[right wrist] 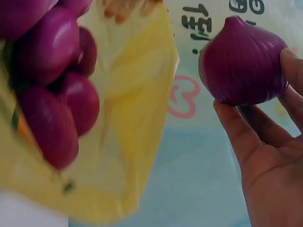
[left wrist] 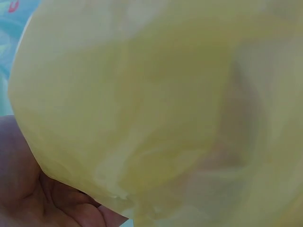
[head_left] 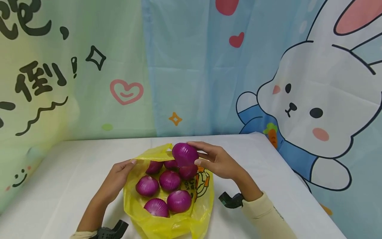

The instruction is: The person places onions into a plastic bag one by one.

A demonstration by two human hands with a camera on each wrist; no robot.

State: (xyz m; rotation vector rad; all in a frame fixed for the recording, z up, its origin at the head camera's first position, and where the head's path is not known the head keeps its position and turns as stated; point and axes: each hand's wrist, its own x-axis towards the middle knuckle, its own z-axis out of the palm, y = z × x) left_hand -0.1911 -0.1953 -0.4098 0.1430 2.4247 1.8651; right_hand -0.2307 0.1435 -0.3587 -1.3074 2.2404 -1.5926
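A yellow plastic bag (head_left: pixel 167 225) lies open on the table with several purple onions (head_left: pixel 179 201) inside. My right hand (head_left: pixel 219 161) holds one purple onion (head_left: pixel 184 154) up over the bag's far right part. In the right wrist view that onion (right wrist: pixel 244 64) sits between the thumb and fingers, apart from the bag. My left hand (head_left: pixel 117 179) pinches the bag's rim at its left side. The left wrist view is mostly filled by the bag's yellow film (left wrist: pixel 118 104), which hides part of the left hand (left wrist: pixel 52 198).
A white cloth covers the table (head_left: pixel 74 186). Behind its far edge hangs a printed curtain (head_left: pixel 185 83) with a rabbit, hearts and characters. A dark wrist camera (head_left: pixel 231 200) is worn on the right wrist, another (head_left: pixel 111 230) on the left.
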